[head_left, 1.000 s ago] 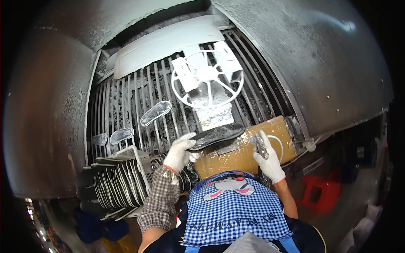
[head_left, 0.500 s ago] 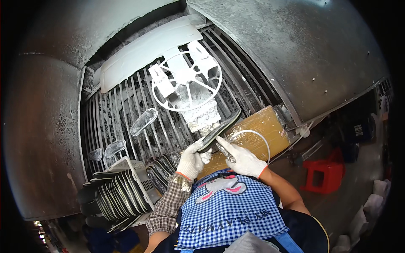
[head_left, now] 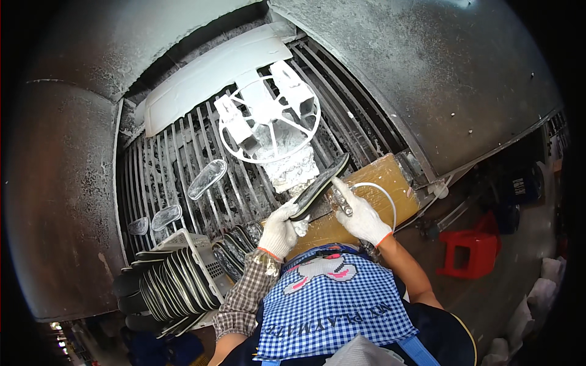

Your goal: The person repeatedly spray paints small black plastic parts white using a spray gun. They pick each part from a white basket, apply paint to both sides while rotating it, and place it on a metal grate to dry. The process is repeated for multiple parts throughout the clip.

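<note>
My left hand (head_left: 281, 232), in a white knit glove with an orange cuff, grips the near end of a dark shoe sole (head_left: 322, 185) with a pale edge line. The sole is tilted, its far end pointing up and to the right. My right hand (head_left: 366, 221), gloved alike, is closed around a small metal spray gun (head_left: 343, 206) just right of the sole. A white hose (head_left: 390, 204) curves near that hand. Part of the gun is hidden by my fingers. Beyond the sole stands a white-coated round wheel rack (head_left: 268, 113) with block-shaped supports.
Slatted metal bars (head_left: 201, 140) fill the booth, with a pale sheet (head_left: 213, 73) at the back. A few wrapped soles (head_left: 207, 179) lie on them. At lower left, a plastic crate (head_left: 204, 256) stands beside stacked soles (head_left: 174, 283). A yellow-brown board (head_left: 384, 180) and red stool (head_left: 467, 253) are right.
My right hand and the spray gun have moved slightly right and down, the index finger now pointing farther up the sole. My left hand still holds the sole, which has turned slightly.
</note>
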A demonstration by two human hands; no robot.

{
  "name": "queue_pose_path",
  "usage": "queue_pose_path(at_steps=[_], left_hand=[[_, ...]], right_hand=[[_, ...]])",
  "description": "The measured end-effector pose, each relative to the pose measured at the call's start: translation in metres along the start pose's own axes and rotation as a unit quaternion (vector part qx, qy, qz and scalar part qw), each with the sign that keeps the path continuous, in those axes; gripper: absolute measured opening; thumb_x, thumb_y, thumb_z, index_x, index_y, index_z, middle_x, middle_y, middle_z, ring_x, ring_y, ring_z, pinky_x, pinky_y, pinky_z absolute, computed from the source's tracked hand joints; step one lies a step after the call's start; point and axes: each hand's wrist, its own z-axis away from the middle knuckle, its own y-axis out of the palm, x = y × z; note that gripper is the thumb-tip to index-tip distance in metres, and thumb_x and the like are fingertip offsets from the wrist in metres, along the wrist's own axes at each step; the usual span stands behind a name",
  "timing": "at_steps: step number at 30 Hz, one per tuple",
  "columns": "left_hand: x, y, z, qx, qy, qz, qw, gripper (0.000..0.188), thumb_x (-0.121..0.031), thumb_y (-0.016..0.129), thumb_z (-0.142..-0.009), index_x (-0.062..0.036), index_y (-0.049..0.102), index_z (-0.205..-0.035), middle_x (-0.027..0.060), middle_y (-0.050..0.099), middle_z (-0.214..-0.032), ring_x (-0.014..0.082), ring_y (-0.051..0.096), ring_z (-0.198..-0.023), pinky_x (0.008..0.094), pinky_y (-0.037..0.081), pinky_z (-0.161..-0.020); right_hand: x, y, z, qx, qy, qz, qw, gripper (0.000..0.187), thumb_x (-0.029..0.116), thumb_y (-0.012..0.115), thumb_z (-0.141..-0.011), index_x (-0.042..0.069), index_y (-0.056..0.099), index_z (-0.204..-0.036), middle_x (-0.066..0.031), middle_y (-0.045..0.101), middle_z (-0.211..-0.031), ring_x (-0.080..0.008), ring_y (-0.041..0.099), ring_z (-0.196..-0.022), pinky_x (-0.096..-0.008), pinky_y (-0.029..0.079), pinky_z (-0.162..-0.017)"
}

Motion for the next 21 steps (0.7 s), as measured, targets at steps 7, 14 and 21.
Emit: queue_pose_path(at_steps=[7, 14, 21], left_hand=[[-0.003, 0.016, -0.002, -0.038, 0.016, -0.039, 0.998, 0.045, -0.013, 0.059, -0.100, 0.0037, 0.059, -0.142, 0.0132, 0.073, -0.105, 0.0194, 0.064, -0.068, 0.0303, 0.052, -0.055], [-0.016, 0.039, -0.003, -0.010, 0.071, -0.145, 0.987, 0.045, -0.012, 0.059, -0.101, 0.0053, 0.059, -0.142, 0.0115, 0.074, -0.105, 0.0176, 0.061, -0.064, 0.0312, 0.050, -0.054], [-0.058, 0.086, 0.012, -0.020, 0.108, -0.415, 0.903, 0.054, -0.005, 0.069, -0.097, 0.0014, 0.059, -0.150, 0.0088, 0.074, -0.123, 0.0088, 0.068, -0.082, 0.0225, 0.057, -0.062]], right_hand=[[0.024, 0.001, 0.008, 0.082, -0.008, -0.044, 0.996, 0.092, 0.007, 0.062, -0.087, 0.023, 0.026, -0.171, -0.0295, 0.066, -0.078, -0.0481, 0.069, -0.078, -0.0558, 0.054, -0.076], [0.006, 0.014, 0.018, 0.107, -0.126, -0.107, 0.980, 0.086, 0.009, 0.064, -0.089, 0.020, 0.033, -0.168, -0.0278, 0.070, -0.092, -0.0437, 0.071, -0.081, -0.0502, 0.055, -0.075], [-0.004, -0.003, 0.040, 0.092, -0.037, -0.173, 0.980, 0.072, 0.016, 0.069, -0.092, 0.006, 0.047, -0.160, -0.0197, 0.072, -0.130, -0.0263, 0.071, -0.115, -0.0363, 0.053, -0.101]])
